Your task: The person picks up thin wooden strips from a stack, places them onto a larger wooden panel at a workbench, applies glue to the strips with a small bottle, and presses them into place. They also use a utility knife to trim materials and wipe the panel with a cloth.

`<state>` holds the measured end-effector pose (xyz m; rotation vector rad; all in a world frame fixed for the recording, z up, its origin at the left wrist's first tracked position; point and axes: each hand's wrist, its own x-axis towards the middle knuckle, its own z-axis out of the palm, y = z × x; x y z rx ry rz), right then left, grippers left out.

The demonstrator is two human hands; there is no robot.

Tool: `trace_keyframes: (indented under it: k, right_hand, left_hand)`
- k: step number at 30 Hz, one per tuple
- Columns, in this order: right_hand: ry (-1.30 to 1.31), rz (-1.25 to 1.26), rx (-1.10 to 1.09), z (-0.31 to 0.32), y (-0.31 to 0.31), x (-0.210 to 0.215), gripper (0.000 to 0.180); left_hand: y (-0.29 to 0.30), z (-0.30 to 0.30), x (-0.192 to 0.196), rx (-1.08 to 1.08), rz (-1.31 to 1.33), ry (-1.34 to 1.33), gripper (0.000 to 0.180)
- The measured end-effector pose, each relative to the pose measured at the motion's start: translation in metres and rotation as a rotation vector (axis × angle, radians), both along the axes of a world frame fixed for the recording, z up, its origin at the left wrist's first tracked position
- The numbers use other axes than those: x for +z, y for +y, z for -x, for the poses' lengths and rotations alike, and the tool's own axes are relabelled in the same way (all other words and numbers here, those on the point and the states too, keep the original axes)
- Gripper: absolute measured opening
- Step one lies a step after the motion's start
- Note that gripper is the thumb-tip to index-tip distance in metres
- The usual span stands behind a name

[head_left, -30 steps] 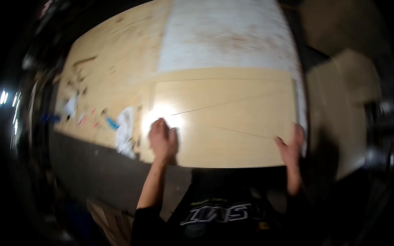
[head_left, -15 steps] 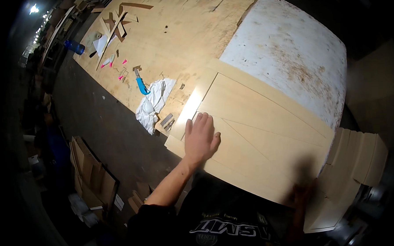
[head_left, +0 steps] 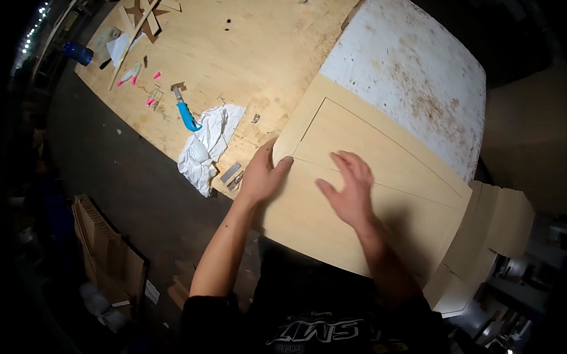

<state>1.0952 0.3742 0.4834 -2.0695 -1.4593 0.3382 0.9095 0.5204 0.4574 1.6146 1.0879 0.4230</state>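
Note:
A pale wooden panel (head_left: 323,219) with thin dark lines on its face lies over the near part of the workbench. My left hand (head_left: 264,176) grips the panel's left edge, its thumb on the upper face and the other fingers over the side, partly hidden. Above the middle of the panel, my right hand (head_left: 352,190) is open with spread fingers and holds nothing. I cannot tell whether its fingertips touch the surface. To the left of the panel, a knife with a blue handle (head_left: 188,118) lies by a crumpled white cloth (head_left: 213,132).
Small metal pieces (head_left: 231,173) rest at the bench's left edge. Farther back are pink bits (head_left: 150,102), wood strips (head_left: 139,22) and a blue bottle (head_left: 77,54). A whitish stained board (head_left: 411,64) covers the bench's right side. Stacked panels (head_left: 482,238) stand at the right.
My right hand has come up from the panel's lower right corner to over its middle. My left hand has gone from lying flat on the panel to gripping its left edge.

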Motion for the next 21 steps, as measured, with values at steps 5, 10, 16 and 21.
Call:
trace_keyframes:
  k: [5,10,16,21]
  right_hand:
    - [-0.194,0.020,-0.079,0.029,0.039,-0.023,0.063]
    - [-0.294,-0.026,-0.116,0.030,0.044,-0.038,0.071]
    - [-0.273,0.038,-0.151,0.034,0.049,-0.028,0.068]
    - [-0.279,-0.051,-0.170,0.029,0.046,-0.034,0.064]
  left_hand:
    - [0.001,0.007,0.009,0.017,0.051,0.003,0.062]
    - [0.007,0.000,0.024,-0.035,0.072,0.196,0.059]
    - [0.001,0.006,0.004,-0.032,-0.145,0.193,0.061]
    - [0.003,0.002,0.021,-0.047,-0.123,0.155,0.056]
